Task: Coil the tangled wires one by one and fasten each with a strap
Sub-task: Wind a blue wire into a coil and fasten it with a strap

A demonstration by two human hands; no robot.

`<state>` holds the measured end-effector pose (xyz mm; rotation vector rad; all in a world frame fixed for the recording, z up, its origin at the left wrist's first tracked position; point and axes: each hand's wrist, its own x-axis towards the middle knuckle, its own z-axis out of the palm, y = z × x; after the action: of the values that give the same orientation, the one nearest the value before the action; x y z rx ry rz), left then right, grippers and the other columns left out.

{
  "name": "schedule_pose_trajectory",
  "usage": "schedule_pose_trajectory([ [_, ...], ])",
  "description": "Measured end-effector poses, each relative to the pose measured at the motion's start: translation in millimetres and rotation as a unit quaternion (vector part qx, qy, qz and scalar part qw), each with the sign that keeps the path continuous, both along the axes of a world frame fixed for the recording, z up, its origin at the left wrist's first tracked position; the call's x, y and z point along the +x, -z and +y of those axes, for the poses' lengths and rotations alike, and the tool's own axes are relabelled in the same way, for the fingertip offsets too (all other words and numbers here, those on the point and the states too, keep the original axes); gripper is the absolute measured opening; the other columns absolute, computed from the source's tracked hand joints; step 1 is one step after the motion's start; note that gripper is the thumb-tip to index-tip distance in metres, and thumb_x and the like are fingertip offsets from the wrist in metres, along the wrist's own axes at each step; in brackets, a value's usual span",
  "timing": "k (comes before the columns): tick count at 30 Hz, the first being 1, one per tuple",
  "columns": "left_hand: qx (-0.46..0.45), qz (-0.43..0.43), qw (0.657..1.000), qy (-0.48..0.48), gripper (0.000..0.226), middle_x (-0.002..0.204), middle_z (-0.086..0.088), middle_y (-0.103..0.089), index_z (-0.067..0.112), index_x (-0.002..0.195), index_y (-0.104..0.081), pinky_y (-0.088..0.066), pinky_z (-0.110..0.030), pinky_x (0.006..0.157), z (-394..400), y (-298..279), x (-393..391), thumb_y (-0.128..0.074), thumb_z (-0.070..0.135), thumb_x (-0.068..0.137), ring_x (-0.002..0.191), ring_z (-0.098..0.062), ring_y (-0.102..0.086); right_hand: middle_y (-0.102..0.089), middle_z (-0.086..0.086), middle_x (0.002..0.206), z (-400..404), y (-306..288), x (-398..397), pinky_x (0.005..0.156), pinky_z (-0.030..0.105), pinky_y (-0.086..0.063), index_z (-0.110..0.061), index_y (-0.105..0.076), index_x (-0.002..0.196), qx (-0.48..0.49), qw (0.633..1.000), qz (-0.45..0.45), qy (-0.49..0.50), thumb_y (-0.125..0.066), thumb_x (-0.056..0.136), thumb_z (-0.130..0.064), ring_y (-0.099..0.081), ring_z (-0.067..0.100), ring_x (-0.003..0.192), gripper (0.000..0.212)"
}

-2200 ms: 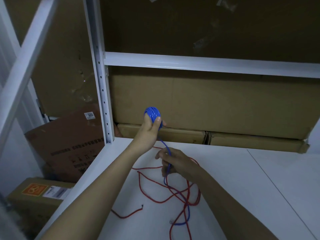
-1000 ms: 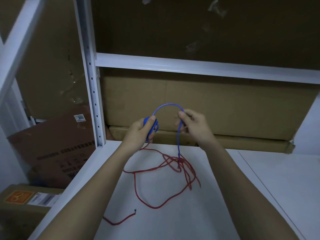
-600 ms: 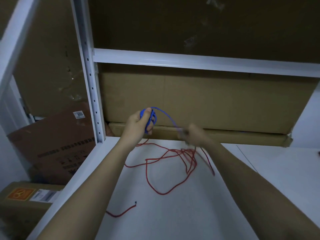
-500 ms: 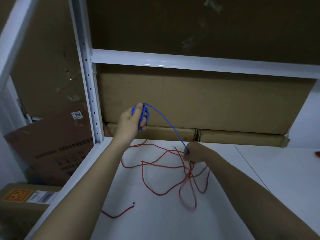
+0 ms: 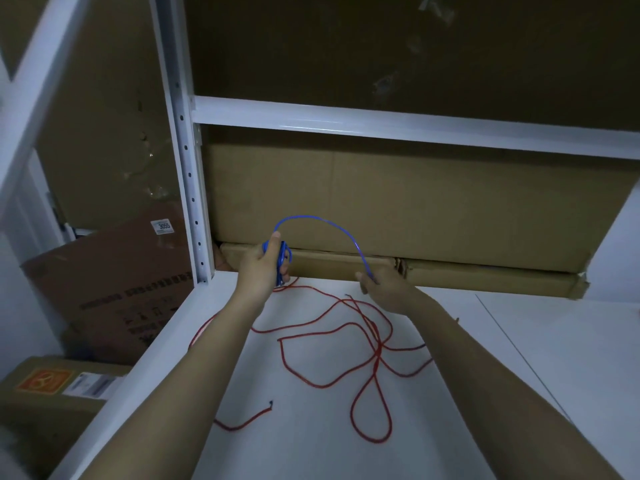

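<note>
- Left hand [image 5: 260, 268] gripping tight blue wire [image 5: 322, 225] coil, glossy arc looping over.
- Right hand [image 5: 384, 289] pinching that arc's far end.
- Red wire [image 5: 367, 341] sprawled loose across smooth white shelf [image 5: 519, 358].

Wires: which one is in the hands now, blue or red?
The blue wire: coiled in the left hand, its tail pinched by the right hand. The red wire lies loose on the table.

storeroom | white metal racking [image 5: 187, 188] | stacked cardboard cartons [image 5: 398, 202]
</note>
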<state>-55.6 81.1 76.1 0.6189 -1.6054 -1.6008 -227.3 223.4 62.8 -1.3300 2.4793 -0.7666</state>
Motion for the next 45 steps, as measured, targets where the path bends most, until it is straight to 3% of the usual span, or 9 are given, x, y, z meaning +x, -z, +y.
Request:
schedule_pose_trajectory([
  [5, 0.004, -0.033, 0.999, -0.010, 0.049, 0.049, -0.002, -0.045, 0.009, 0.064, -0.052, -0.040, -0.027, 0.052, -2, 3, 8, -0.044, 0.042, 0.099, 0.049, -0.016, -0.041, -0.059, -0.010, 0.099, -9, 23, 9, 0.110, 0.052, -0.019, -0.025, -0.058, 0.110, -0.006, 1.000, 0.002, 0.029, -0.047, 0.097, -0.040, -0.047, 0.012, 0.108, 0.023],
  [9, -0.042, -0.047, 0.998, 0.005, 0.051, 0.048, -0.004, -0.043, 0.008, 0.062, -0.049, -0.041, -0.024, 0.051, 6, 2, 14, -0.043, 0.041, 0.100, 0.045, -0.016, -0.043, -0.064, 0.015, 0.100, -16, 22, 29, 0.089, 0.035, -0.046, -0.006, -0.054, 0.116, -0.189, 0.967, -0.170, -0.015, -0.047, 0.100, -0.012, -0.060, 0.022, 0.096, 0.019],
  [13, -0.012, -0.026, 1.000, 0.007, 0.054, 0.045, -0.003, -0.041, 0.011, 0.054, -0.044, -0.041, -0.017, 0.045, 11, -5, 22, -0.042, 0.040, 0.100, 0.041, -0.013, -0.041, -0.055, 0.003, 0.071, -19, 25, 43, 0.063, 0.033, -0.055, -0.019, -0.056, 0.098, -0.251, 0.949, -0.188, -0.040, -0.042, 0.100, -0.009, -0.058, 0.010, 0.059, 0.017],
  [16, 0.085, 0.031, 0.995, 0.040, 0.052, 0.044, 0.000, -0.038, 0.014, 0.059, -0.048, -0.043, -0.023, 0.061, 7, -4, 31, -0.040, 0.044, 0.100, 0.042, -0.012, -0.039, -0.057, 0.003, 0.075, -16, 22, 37, 0.058, 0.029, -0.042, -0.016, -0.061, 0.101, -0.331, 0.941, -0.053, 0.038, -0.044, 0.101, -0.015, -0.052, 0.009, 0.061, 0.018],
  [19, 0.184, 0.157, 0.965, 0.102, 0.046, 0.046, 0.003, -0.034, 0.012, 0.072, -0.049, -0.039, -0.023, 0.068, 3, 0, 39, -0.036, 0.045, 0.100, 0.044, -0.011, -0.036, -0.066, 0.004, 0.102, -17, 24, 33, 0.069, 0.033, -0.046, -0.015, -0.065, 0.113, -0.211, 0.956, 0.196, 0.060, -0.045, 0.099, -0.016, -0.059, 0.025, 0.091, 0.025],
  [23, 0.196, 0.218, 0.949, 0.115, 0.048, 0.053, 0.003, -0.042, 0.009, 0.084, -0.052, -0.047, -0.021, 0.069, 4, 0, 36, -0.024, 0.043, 0.102, 0.050, -0.009, -0.045, -0.059, 0.003, 0.070, -23, 47, 59, 0.049, 0.024, -0.036, -0.015, -0.072, 0.097, -0.154, 0.902, 0.397, -0.071, -0.072, 0.072, -0.001, -0.057, 0.022, 0.060, 0.028],
  [30, 0.011, 0.019, 1.000, 0.001, 0.039, 0.080, -0.003, -0.061, 0.011, 0.093, -0.055, -0.044, -0.036, 0.092, 1, 33, 24, -0.025, 0.032, 0.105, 0.084, -0.019, -0.060, -0.058, 0.001, 0.072, -24, 56, 95, 0.053, 0.023, -0.036, -0.011, -0.070, 0.095, -0.137, 0.852, 0.463, -0.200, -0.077, 0.063, -0.010, -0.051, 0.014, 0.062, 0.033],
  [41, -0.296, -0.256, 0.920, 0.027, 0.018, 0.086, 0.003, -0.057, 0.015, 0.101, -0.047, -0.043, -0.020, 0.066, 9, 58, 37, -0.035, 0.028, 0.103, 0.078, -0.010, -0.056, -0.066, 0.004, 0.100, -5, 30, 108, 0.077, 0.031, -0.050, -0.016, -0.060, 0.119, -0.025, 0.969, 0.174, -0.176, -0.042, 0.101, -0.027, -0.058, 0.016, 0.084, 0.028],
  [45, -0.301, -0.318, 0.896, 0.068, 0.016, 0.078, -0.002, -0.051, 0.021, 0.095, -0.043, -0.037, -0.020, 0.059, 4, 61, 43, -0.033, 0.032, 0.103, 0.067, -0.009, -0.049, -0.061, -0.005, 0.065, 4, 13, 108, 0.055, 0.018, -0.045, -0.025, -0.060, 0.112, -0.119, 0.980, -0.050, -0.150, -0.051, 0.098, -0.019, -0.057, 0.008, 0.059, 0.018],
])
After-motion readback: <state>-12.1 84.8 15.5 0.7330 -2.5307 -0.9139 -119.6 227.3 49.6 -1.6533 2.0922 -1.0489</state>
